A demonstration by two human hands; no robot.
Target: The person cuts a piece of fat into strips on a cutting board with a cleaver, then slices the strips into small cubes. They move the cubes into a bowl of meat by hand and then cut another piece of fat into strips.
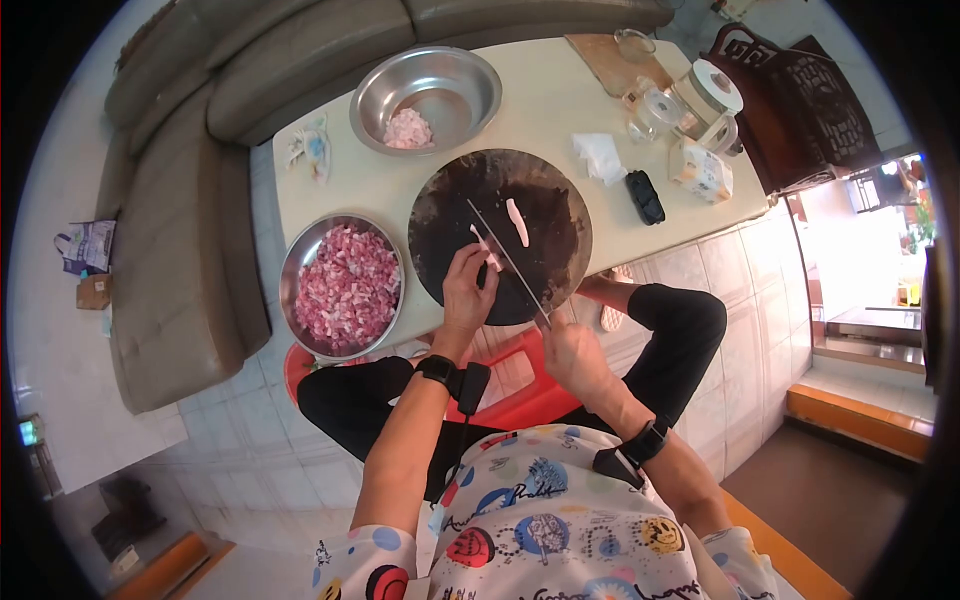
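Observation:
A round dark chopping board (450, 195) lies at the table's near edge. My right hand (577, 362) is closed round the handle of a kitchen knife (512, 262), whose blade runs diagonally over the board, seen nearly edge-on. Left of the blade, the bent fingers of my left hand (468, 290) press a pale strip of meat (490, 255) against the board, close to the knife. The fingers partly hide that strip. A second pale meat strip (517, 222) lies alone to the right of the blade.
Left of the board stands a steel bowl (285, 290) full of diced red-and-white meat. A larger steel basin (465, 95) behind holds a small pale heap. Tissues (597, 158), a black object (645, 197), a carton (702, 172) and a clear jug (705, 95) stand at right.

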